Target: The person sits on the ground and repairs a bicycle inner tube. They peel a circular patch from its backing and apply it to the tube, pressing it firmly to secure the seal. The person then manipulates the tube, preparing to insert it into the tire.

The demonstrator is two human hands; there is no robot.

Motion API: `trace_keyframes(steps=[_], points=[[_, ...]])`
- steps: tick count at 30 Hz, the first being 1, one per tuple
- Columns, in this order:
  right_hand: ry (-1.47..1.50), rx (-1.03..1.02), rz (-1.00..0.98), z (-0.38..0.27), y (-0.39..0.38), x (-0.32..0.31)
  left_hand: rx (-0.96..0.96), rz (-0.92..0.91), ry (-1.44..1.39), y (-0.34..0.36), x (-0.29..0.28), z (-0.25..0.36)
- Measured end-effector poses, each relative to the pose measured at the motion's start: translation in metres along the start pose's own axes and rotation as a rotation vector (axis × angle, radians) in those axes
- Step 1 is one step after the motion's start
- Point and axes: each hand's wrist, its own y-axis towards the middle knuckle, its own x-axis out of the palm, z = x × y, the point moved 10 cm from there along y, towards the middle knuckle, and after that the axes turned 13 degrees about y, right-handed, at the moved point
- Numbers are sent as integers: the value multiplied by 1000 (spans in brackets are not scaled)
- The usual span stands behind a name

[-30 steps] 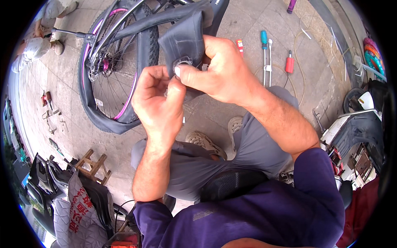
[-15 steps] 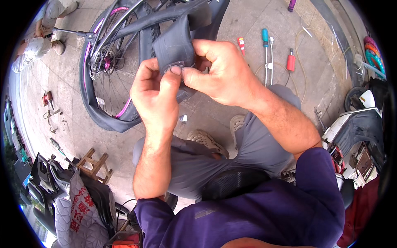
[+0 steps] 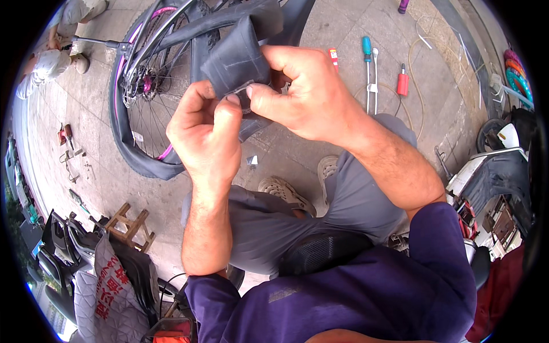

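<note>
A flattened black inner tube (image 3: 237, 60) is folded up between my two hands, in front of a bicycle wheel (image 3: 150, 106) with a pink rim. My left hand (image 3: 206, 137) pinches the tube's lower left edge, its thumb on the near side. From the right, my right hand (image 3: 306, 94) grips the other edge, its thumb tip close to the left thumb. Between the thumbs a thin shiny strip (image 3: 243, 90), perhaps clear film, shows along the tube's lower edge. Fingers behind the rubber are partly hidden.
Right of my hands lie a teal-handled screwdriver (image 3: 366, 48), a slim metal tool (image 3: 376, 80), a red-handled tool (image 3: 402, 84) and a small red tube (image 3: 334, 59). A wooden stool (image 3: 128, 228) stands at left, near scattered tools (image 3: 68, 137). Another person (image 3: 48, 71) is at the upper left.
The held part of the tube has tilted, so the shiny film shows nearly edge-on. My left hand has shifted slightly left and down; my right thumb has moved a little.
</note>
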Motion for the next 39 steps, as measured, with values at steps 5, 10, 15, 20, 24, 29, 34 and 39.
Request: trace_keyframes(steps=[5, 10, 15, 20, 24, 29, 34, 39], points=[[94, -46, 52, -1, 0, -4, 9, -37, -54, -1, 7, 7], [21, -151, 31, -10, -1, -1, 23, 14, 80, -1, -1, 7], [77, -133, 81, -2, 1, -8, 9, 27, 28, -1, 1, 3], [43, -104, 41, -4, 2, -6, 73, 9, 27, -2, 5, 11], [16, -71, 84, -3, 2, -11, 42, 26, 11, -3, 6, 8], [34, -135, 41, -11, 0, -6, 67, 23, 30, 0, 4, 9], [32, -112, 69, -7, -1, -9, 94, 24, 40, -2, 4, 12], [136, -137, 93, -5, 1, -12, 89, 49, 43, -2, 9, 16]])
